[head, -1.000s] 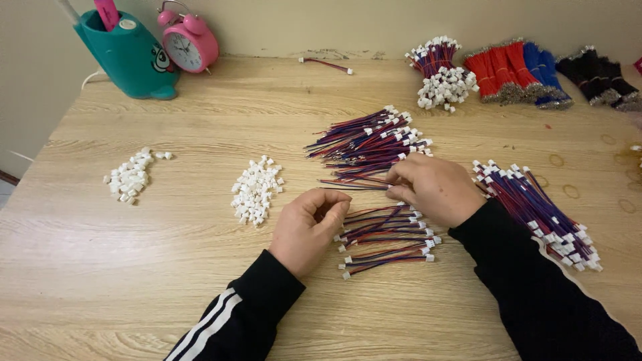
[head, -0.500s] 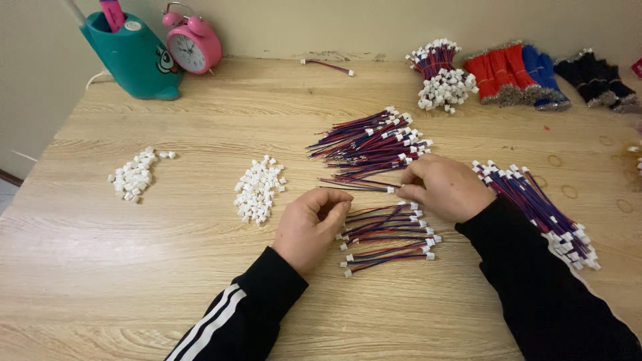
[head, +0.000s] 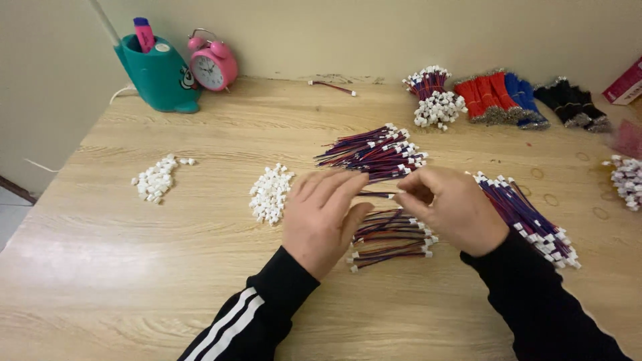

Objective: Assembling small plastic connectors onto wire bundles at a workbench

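Note:
My right hand (head: 455,210) pinches one end of a thin red-and-blue wire (head: 380,194) at its fingertips. The wire runs left and its other end goes under the fingers of my left hand (head: 324,217), which lie nearly straight over it. Both hands hover above a small pile of wires with white plugs (head: 391,241). A larger fan of the same wires (head: 374,150) lies just beyond the hands. Another bundle (head: 528,220) lies beside my right wrist. A heap of small white plugs (head: 271,192) sits left of my left hand.
A second heap of white plugs (head: 157,179) lies at the left. At the back stand a teal pen holder (head: 160,77) and a pink alarm clock (head: 214,67). Red, blue and black wire bundles (head: 518,97) and another plugged bundle (head: 435,100) line the back right. More plugs (head: 628,180) sit at the right edge.
My left hand's fingers have straightened out from a curled pinch and moved up toward the right hand. The right hand has barely moved.

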